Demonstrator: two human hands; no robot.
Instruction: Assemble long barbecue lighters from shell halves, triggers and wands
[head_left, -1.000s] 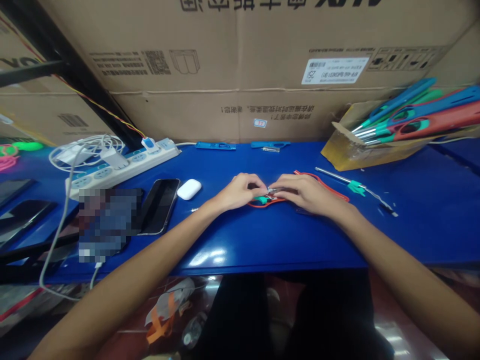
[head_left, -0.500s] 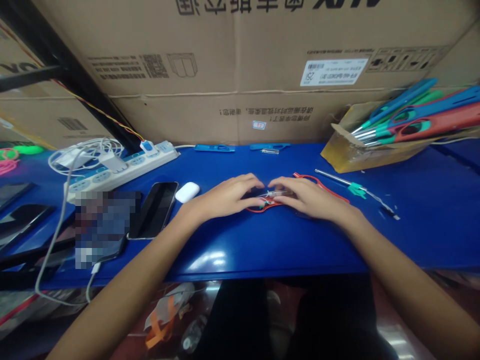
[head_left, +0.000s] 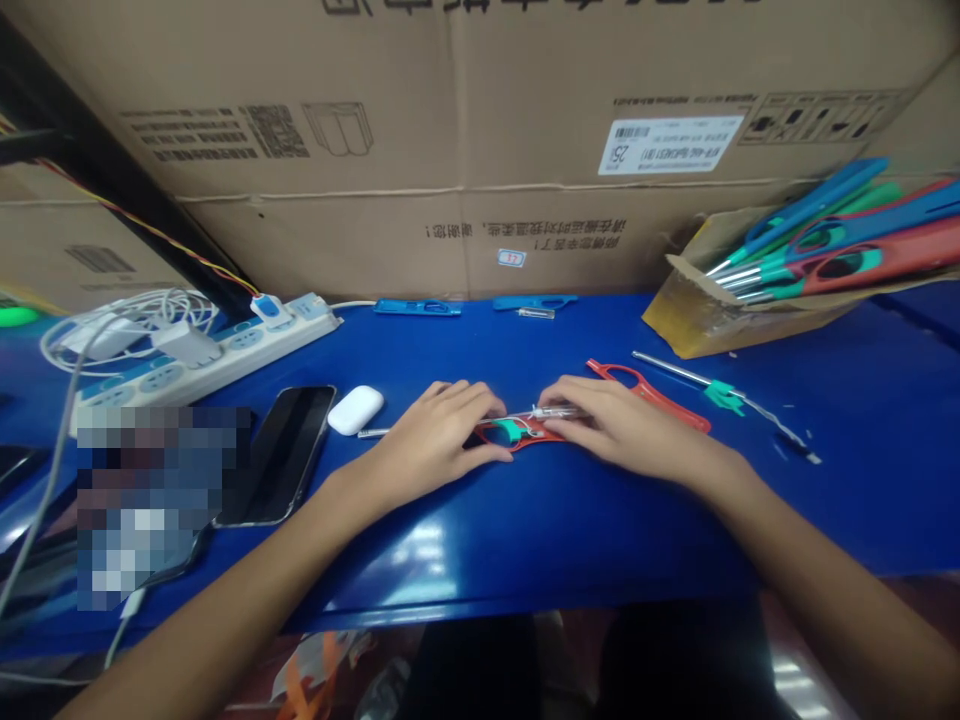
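My left hand (head_left: 435, 432) lies on the blue table (head_left: 525, 530) with fingers stretched over the left end of a red plastic tool (head_left: 525, 434) that has a teal piece and a metal part. My right hand (head_left: 611, 425) rests on the tool's right side, fingers flat, pressing a thin metal rod against it. The red handle (head_left: 651, 392) sticks out behind my right hand. A thin metal pin (head_left: 373, 433) pokes out to the left of my left hand.
A cardboard box (head_left: 697, 310) of red, blue and teal tools sits at the right rear. A metal rod with a teal clip (head_left: 721, 394) lies near it. A phone (head_left: 277, 452), white earbud case (head_left: 355, 410), power strip (head_left: 202, 350) with cables lie left. Large cartons (head_left: 480, 150) stand behind.
My left fingers opened from a pinch to lie flat. Both hands and the red tool sit slightly nearer in view as the camera tilted.
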